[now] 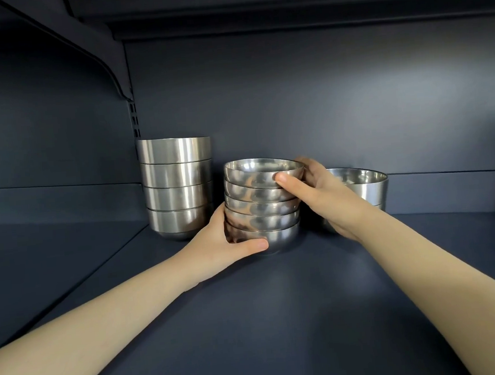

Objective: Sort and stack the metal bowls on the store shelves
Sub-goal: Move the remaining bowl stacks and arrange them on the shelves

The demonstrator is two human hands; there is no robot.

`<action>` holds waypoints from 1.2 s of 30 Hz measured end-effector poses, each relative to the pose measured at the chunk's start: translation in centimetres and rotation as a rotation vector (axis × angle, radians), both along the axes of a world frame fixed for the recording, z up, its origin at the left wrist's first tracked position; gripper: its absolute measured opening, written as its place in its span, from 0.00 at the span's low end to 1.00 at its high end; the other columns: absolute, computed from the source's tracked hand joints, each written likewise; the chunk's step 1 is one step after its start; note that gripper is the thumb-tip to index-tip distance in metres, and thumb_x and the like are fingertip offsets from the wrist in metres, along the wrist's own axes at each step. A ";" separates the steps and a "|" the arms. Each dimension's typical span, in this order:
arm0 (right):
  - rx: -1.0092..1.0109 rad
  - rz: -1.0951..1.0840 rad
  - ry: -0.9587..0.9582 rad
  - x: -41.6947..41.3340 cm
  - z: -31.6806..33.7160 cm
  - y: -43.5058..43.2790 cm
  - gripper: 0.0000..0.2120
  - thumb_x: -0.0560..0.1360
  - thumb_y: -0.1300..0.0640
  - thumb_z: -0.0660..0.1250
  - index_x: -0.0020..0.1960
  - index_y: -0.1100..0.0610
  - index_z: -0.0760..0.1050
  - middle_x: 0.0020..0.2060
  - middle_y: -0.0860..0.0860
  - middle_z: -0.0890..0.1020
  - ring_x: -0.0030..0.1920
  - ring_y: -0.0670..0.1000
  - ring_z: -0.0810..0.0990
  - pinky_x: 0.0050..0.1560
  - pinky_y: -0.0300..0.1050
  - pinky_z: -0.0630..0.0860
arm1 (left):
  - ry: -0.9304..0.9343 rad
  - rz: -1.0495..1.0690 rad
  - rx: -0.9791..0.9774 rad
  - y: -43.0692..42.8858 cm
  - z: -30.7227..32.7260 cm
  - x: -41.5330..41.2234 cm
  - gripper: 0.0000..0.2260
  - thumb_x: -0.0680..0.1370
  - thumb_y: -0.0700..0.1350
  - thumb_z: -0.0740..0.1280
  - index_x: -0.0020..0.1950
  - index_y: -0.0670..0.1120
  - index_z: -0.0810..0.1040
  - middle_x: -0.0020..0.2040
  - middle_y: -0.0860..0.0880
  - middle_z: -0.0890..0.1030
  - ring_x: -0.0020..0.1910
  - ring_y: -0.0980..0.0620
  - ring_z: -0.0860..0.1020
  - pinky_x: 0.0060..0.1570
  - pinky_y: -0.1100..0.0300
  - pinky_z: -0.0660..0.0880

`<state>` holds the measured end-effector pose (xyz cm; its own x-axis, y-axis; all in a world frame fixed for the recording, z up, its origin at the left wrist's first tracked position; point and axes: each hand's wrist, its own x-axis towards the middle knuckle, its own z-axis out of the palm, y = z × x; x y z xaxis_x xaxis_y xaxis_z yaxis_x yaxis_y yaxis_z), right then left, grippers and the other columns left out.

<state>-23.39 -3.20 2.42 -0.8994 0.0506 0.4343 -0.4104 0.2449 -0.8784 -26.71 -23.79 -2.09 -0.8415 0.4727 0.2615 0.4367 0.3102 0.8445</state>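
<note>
**Middle stack gripped, sorting partly done**

Head view: left hand (227, 240) curls its fingers round the base of the small-bowl stack (261, 207), mid-shelf (252, 321). Right hand (315, 193) clasps its top bowls. Tall stack (177, 187) looks finished. Right bowls (366, 189) probably still need sorting.

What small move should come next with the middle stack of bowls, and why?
Probably level it: the stack of five small shiny steel bowls sits uneven, its upper bowls tilted. The left hand grips its base and the right hand pinches its top rim, so the right could press them flat.
</note>
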 end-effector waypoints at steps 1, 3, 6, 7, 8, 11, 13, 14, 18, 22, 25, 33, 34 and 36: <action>-0.002 0.005 -0.003 0.0 0.0 0.2 0.48 0.62 0.36 0.76 0.74 0.53 0.61 0.57 0.44 0.81 0.57 0.42 0.80 0.64 0.42 0.72 | -0.011 0.014 -0.002 0.0 0.0 0.1 0.32 0.69 0.50 0.78 0.68 0.56 0.67 0.54 0.60 0.81 0.51 0.65 0.79 0.53 0.70 0.73; -0.002 0.024 -0.038 0.2 0.2 0.5 0.50 0.59 0.34 0.76 0.74 0.50 0.60 0.62 0.45 0.79 0.63 0.43 0.77 0.67 0.43 0.70 | -0.040 0.041 -0.017 -0.1 0.0 0.3 0.28 0.68 0.50 0.78 0.64 0.55 0.70 0.53 0.60 0.81 0.51 0.65 0.79 0.55 0.67 0.74; 0.027 0.120 -0.090 0.7 0.7 1.3 0.27 0.69 0.44 0.74 0.65 0.48 0.72 0.54 0.45 0.82 0.54 0.41 0.81 0.53 0.37 0.77 | -0.085 0.068 -0.057 -0.2 0.1 0.5 0.23 0.68 0.52 0.78 0.59 0.54 0.73 0.54 0.58 0.82 0.53 0.62 0.79 0.53 0.67 0.73; 0.029 0.156 -0.101 0.8 0.9 1.6 0.20 0.72 0.49 0.72 0.62 0.47 0.73 0.53 0.45 0.82 0.52 0.41 0.82 0.50 0.37 0.78 | -0.098 0.075 -0.058 -0.3 0.2 0.6 0.22 0.68 0.51 0.78 0.59 0.54 0.74 0.54 0.57 0.82 0.54 0.61 0.79 0.54 0.66 0.74; 0.028 0.164 -0.111 0.9 1.0 1.9 0.18 0.73 0.51 0.71 0.61 0.47 0.74 0.52 0.45 0.83 0.53 0.42 0.82 0.51 0.39 0.78 | -0.108 0.078 -0.055 -0.3 0.2 0.6 0.21 0.69 0.50 0.78 0.58 0.53 0.74 0.54 0.56 0.82 0.54 0.60 0.79 0.55 0.66 0.74; 0.007 0.170 -0.125 0.7 1.2 2.6 0.26 0.65 0.45 0.75 0.62 0.46 0.75 0.54 0.43 0.83 0.57 0.45 0.80 0.60 0.51 0.75 | -0.121 0.085 -0.056 -0.2 0.3 0.9 0.21 0.68 0.50 0.78 0.56 0.53 0.74 0.52 0.55 0.82 0.53 0.58 0.79 0.56 0.64 0.74; 0.001 0.190 -0.141 0.5 1.2 2.8 0.28 0.63 0.44 0.75 0.61 0.48 0.76 0.50 0.41 0.83 0.55 0.45 0.80 0.59 0.52 0.75 | -0.123 0.102 -0.057 -0.1 0.4 1.1 0.25 0.63 0.54 0.79 0.56 0.53 0.75 0.53 0.55 0.82 0.55 0.57 0.80 0.58 0.62 0.74; -0.011 0.208 -0.143 0.4 1.1 2.8 0.25 0.64 0.45 0.75 0.59 0.49 0.76 0.47 0.41 0.83 0.53 0.46 0.80 0.57 0.52 0.76 | -0.125 0.113 -0.057 -0.1 0.4 1.2 0.26 0.61 0.56 0.79 0.56 0.53 0.75 0.54 0.54 0.82 0.55 0.56 0.80 0.59 0.61 0.74; -0.068 0.248 -0.148 0.6 0.9 2.7 0.13 0.72 0.52 0.73 0.55 0.53 0.77 0.43 0.44 0.82 0.46 0.47 0.80 0.48 0.48 0.78 | -0.123 0.145 -0.046 0.2 0.5 2.2 0.28 0.58 0.58 0.78 0.54 0.53 0.75 0.53 0.55 0.81 0.54 0.57 0.79 0.60 0.60 0.74; -0.062 0.285 -0.144 1.9 1.4 1.8 0.25 0.63 0.48 0.76 0.56 0.57 0.77 0.44 0.47 0.82 0.46 0.50 0.79 0.52 0.53 0.79 | -0.121 0.169 -0.033 -0.5 0.7 4.1 0.19 0.66 0.50 0.79 0.52 0.53 0.76 0.49 0.56 0.81 0.52 0.57 0.79 0.59 0.61 0.74; -0.028 0.319 -0.127 3.5 2.2 -0.2 0.31 0.59 0.46 0.76 0.58 0.58 0.77 0.45 0.47 0.83 0.46 0.50 0.80 0.50 0.52 0.79 | -0.107 0.199 0.006 -2.6 1.0 6.2 0.22 0.64 0.51 0.79 0.55 0.53 0.77 0.50 0.57 0.83 0.53 0.57 0.80 0.61 0.60 0.74; -0.058 0.456 -0.059 6.8 4.2 -11.4 0.21 0.64 0.48 0.73 0.56 0.51 0.80 0.47 0.47 0.85 0.49 0.49 0.83 0.50 0.52 0.82 | -0.039 0.297 0.033 -14.7 3.1 11.4 0.28 0.61 0.55 0.79 0.59 0.54 0.77 0.54 0.58 0.83 0.56 0.59 0.80 0.64 0.56 0.73; -0.055 0.471 -0.057 7.1 4.5 -13.4 0.21 0.64 0.48 0.73 0.56 0.51 0.80 0.46 0.47 0.85 0.48 0.49 0.83 0.49 0.52 0.82 | -0.029 0.315 0.038 -16.6 3.3 12.1 0.29 0.60 0.56 0.79 0.59 0.54 0.76 0.55 0.58 0.83 0.57 0.59 0.80 0.64 0.55 0.74; -0.042 0.504 -0.059 7.9 5.0 -18.0 0.20 0.64 0.48 0.73 0.55 0.52 0.80 0.44 0.46 0.85 0.45 0.47 0.83 0.46 0.48 0.82 | -0.010 0.362 0.042 -21.0 3.7 13.8 0.32 0.58 0.59 0.79 0.60 0.54 0.76 0.55 0.58 0.83 0.57 0.58 0.80 0.63 0.55 0.74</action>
